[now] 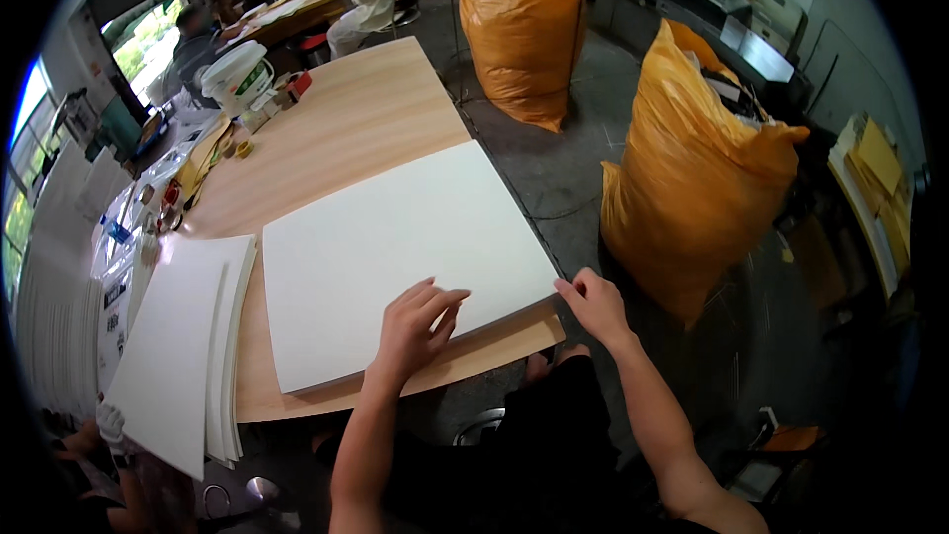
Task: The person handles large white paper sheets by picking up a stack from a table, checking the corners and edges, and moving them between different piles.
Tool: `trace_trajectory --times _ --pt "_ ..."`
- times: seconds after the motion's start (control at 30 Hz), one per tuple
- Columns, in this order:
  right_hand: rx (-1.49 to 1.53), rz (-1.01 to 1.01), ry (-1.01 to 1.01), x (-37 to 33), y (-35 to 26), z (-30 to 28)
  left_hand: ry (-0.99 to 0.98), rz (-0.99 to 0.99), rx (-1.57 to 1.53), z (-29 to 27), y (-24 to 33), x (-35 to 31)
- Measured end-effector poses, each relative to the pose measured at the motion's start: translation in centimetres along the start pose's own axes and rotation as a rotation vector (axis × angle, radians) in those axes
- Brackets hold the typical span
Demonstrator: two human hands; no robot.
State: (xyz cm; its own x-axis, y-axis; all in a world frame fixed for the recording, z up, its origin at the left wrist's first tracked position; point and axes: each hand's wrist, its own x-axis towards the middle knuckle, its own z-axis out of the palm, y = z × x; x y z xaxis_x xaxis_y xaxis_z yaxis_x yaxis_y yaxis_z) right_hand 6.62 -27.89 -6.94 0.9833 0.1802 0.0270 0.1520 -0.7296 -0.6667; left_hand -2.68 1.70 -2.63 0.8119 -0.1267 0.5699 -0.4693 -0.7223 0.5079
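So right now you're at the wooden table (376,99) with the big white slab (395,227) lying flat in front of you, and honestly I can't tell if it's one thick board or a neat pile of sheets. Call the middle of it the clock centre: your right hand (596,307) is at about 4 o'clock, right at the near right corner, thumb tip up against the edge and the other fingers loosely curled. Can't tell from here if that's an actual pinch or just a touch. Your left hand (420,321) is around 5 o'clock, over the near edge, fingers half open and bent, with nothing visibly in them. Can't say whether they brush the surface either.

My read is that the step in hand is working that near edge and corner, feeling or lining it up, with the right hand doing the fine bit. IMO the next move calls for a clean thumb-and-finger hold at that 4 o'clock corner, with the left hand flat to steady the face so nothing skids or dents.

Btw, watch your 8 o'clock: there's another white stack (158,326) just beside yours, slightly fanned, with a co-worker's gloved hand (110,422) at its near left corner, so I'd keep any sideways push gentle
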Motion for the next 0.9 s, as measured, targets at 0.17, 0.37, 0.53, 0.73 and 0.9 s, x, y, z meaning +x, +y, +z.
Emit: trace_trajectory --times 0.17,0.37,0.53,0.73,0.9 --pt "-0.117 -0.218 -0.088 1.0 0.3 0.5 -0.111 -0.258 -0.257 4.0 -3.6 -0.8" --pt "0.061 -0.393 0.217 0.6 -8.6 1.9 -0.068 -0.272 -0.330 3.8 -3.7 -1.0" --pt "1.121 0.153 -0.264 3.1 -7.8 0.9 -0.073 -0.152 -0.243 2.9 -2.7 -0.3" --pt "1.193 0.140 -0.354 3.8 -7.4 0.8 -0.101 -0.169 -0.310 3.0 -4.1 -0.9" --pt "1.204 0.091 -0.301 3.4 -8.4 0.8 -0.048 -0.304 -0.483 2.8 -3.6 -0.9"
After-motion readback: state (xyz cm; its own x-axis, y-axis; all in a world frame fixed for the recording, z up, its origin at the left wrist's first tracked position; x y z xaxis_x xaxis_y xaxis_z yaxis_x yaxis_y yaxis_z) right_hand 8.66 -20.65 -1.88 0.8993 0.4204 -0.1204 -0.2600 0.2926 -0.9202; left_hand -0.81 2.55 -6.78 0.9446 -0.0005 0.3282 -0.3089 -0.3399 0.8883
